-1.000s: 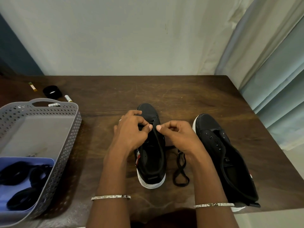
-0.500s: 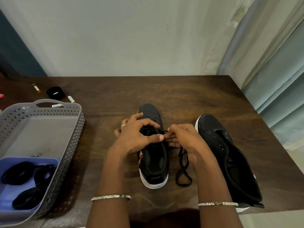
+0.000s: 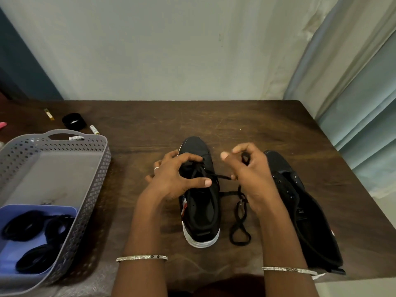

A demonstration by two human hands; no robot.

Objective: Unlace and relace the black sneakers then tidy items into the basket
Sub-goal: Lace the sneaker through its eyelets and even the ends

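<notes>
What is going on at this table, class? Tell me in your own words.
A person is working on a black sneaker on the wooden table. The left hand grips the sneaker near its front eyelets, while the right hand pinches the black lace and holds it taut to the side; its slack loops on the table. A second sneaker beside it shows bare eyelets. The grey basket at the left is untouched.

A dark wooden desk (image 3: 235, 125) carries a grey perforated basket (image 3: 102, 168) at its left, a white-soled sneaker (image 3: 201, 211) in the middle, a second sneaker (image 3: 310, 221) toward the right edge, and a black lace (image 3: 239, 234) looped between them. At the far left lie a black ring (image 3: 74, 121) and a white tube (image 3: 94, 129).
</notes>
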